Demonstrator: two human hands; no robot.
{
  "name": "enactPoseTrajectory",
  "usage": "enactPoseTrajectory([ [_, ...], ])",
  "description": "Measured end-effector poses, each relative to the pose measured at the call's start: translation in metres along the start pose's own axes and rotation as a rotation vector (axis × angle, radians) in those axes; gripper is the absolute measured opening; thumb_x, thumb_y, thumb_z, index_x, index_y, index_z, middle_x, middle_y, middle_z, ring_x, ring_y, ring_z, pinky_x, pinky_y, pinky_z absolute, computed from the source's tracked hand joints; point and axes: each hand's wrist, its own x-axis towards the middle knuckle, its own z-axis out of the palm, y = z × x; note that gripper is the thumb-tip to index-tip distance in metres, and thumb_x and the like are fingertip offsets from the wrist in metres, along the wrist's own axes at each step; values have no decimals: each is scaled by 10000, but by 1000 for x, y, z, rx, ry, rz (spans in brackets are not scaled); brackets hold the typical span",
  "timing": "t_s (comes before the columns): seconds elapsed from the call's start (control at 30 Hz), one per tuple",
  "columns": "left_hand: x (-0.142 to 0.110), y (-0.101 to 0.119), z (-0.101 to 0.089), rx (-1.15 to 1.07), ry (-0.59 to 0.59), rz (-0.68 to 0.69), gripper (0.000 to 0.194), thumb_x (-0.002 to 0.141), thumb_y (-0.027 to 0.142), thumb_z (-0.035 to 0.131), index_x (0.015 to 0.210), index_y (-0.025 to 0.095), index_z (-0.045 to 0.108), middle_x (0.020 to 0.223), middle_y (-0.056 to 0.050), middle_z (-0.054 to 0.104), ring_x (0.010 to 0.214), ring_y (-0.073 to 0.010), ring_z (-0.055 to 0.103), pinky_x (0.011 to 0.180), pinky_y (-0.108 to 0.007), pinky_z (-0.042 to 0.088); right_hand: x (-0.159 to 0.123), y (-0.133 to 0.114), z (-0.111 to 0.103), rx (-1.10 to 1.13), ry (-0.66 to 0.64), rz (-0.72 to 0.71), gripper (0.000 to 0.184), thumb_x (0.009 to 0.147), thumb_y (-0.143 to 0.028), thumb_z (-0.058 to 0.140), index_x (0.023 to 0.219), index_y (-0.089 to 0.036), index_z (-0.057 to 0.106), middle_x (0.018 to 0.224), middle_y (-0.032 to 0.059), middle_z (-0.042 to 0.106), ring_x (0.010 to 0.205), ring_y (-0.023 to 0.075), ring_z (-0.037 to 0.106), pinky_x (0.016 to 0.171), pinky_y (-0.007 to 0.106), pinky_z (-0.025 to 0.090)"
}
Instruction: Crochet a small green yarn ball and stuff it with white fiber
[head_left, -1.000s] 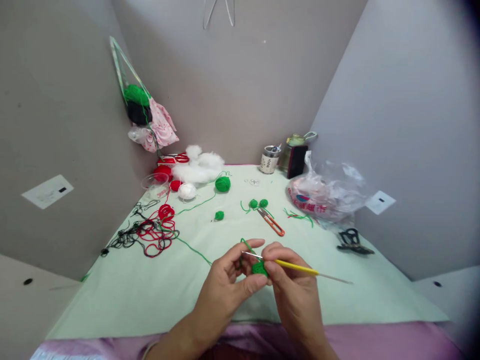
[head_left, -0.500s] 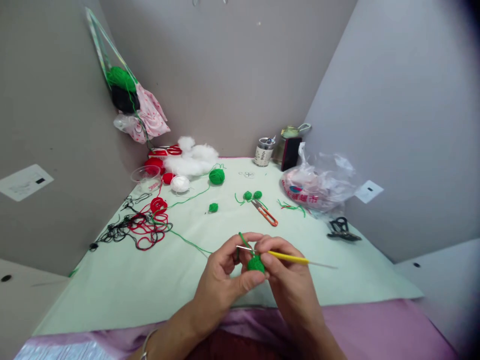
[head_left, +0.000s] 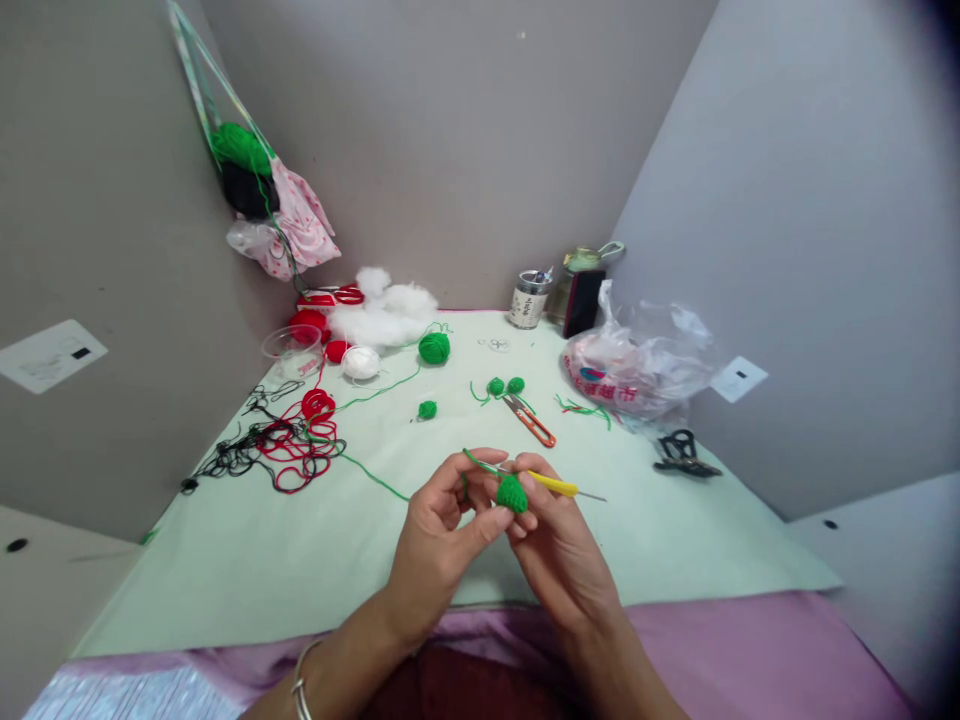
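Observation:
My left hand (head_left: 442, 520) pinches a small green crocheted piece (head_left: 511, 493) between thumb and fingers, with green yarn (head_left: 375, 484) looped over the forefinger and trailing left across the table. My right hand (head_left: 559, 535) is closed around a yellow-handled crochet hook (head_left: 553, 484), whose metal tip points left into the green piece. Both hands meet above the near middle of the pale green table cover (head_left: 315, 560).
Tangled red and black yarn (head_left: 281, 450) lies at the left. Small green balls (head_left: 504, 386), orange snips (head_left: 531, 421), a green yarn ball (head_left: 433, 347), white stuffing (head_left: 386, 315), a tin (head_left: 528, 299) and a plastic bag (head_left: 637, 365) sit further back. A black clip (head_left: 681, 452) lies right.
The hook has swung so less of its shaft sticks out to the right. The green piece has turned up between my fingers. The hands sit slightly higher in view.

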Motion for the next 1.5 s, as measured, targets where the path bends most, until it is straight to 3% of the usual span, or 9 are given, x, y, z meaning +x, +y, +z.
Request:
enactPoseTrajectory([
  [0.13, -1, 1, -6, 13, -46, -98, 392, 880, 284, 778, 1258, 205, 710, 898, -34, 708, 778, -153, 623, 765, -278, 476, -2, -1, -4, -188, 15, -172, 237, 731, -360, 923, 821, -216, 758, 611, -42, 582, 523, 65, 453, 514, 175, 409],
  [0.27, -1, 9, -2, -74, 39, -197, 359, 861, 356, 796, 1161, 164, 754, 794, 5, 597, 616, -80, 467, 615, -231, 389, -6, -4, -9, -501, 42, -372, 133, 799, -320, 874, 812, -219, 790, 789, 11, 695, 631, 111, 587, 581, 226, 501],
  [0.43, -1, 12, -1, -42, 86, -219, 543, 792, 339, 874, 1289, 214, 697, 849, 6, 629, 569, -56, 454, 486, -210, 269, -8, -8, -22, -592, -46, -399, 121, 888, -336, 798, 935, -226, 809, 859, 31, 711, 691, 145, 642, 655, 272, 555],
  [0.83, -1, 11, 1, -47, 167, -217, 656, 782, 303, 887, 1376, 211, 623, 813, 18, 699, 714, -127, 622, 722, -259, 458, -11, -6, -10, -741, -122, -597, 218, 1034, -294, 599, 988, -259, 809, 879, 35, 687, 692, 134, 626, 652, 271, 535],
  [0.93, -2, 8, 0, -43, 170, -213, 720, 775, 281, 893, 1423, 211, 587, 827, 29, 686, 625, -83, 543, 664, -234, 431, -12, -3, -13, -834, -133, -650, 168, 991, -213, 654, 1001, -282, 807, 883, 39, 705, 741, 163, 661, 650, 283, 543],
  [1.13, -4, 8, 1, -182, 160, -317, 622, 807, 306, 865, 1375, 192, 638, 722, 72, 552, 472, -17, 218, 442, -198, 171, -17, 13, -21, -1167, -23, -1074, 506, 936, -29, 640, 1291, -374, 747, 1057, 64, 755, 908, 216, 704, 767, 339, 554],
  [1.27, 0, 14, -4, -325, 126, -362, 505, 828, 270, 844, 1300, 166, 700, 719, 88, 465, 463, 10, 133, 434, -170, 165, -13, 3, -21, -943, -13, -857, 294, 1001, -109, 591, 1103, -308, 782, 922, 36, 722, 856, 185, 664, 777, 318, 531],
  [1.37, 1, 12, -5, -220, 192, -249, 516, 813, 230, 855, 1308, 231, 711, 866, 47, 558, 513, 11, 282, 470, -150, 240, -9, -3, -19, -708, -60, -681, 209, 1037, -199, 577, 1012, -280, 768, 852, 14, 680, 777, 158, 621, 739, 302, 517],
  [1.5, -4, 2, -1, -63, 242, -143, 572, 836, 268, 853, 1377, 283, 668, 860, 42, 592, 596, -27, 398, 528, -165, 310, -5, 2, -17, -666, -146, -642, 178, 1033, -235, 604, 989, -260, 775, 878, 11, 663, 759, 133, 606, 696, 265, 512],
])
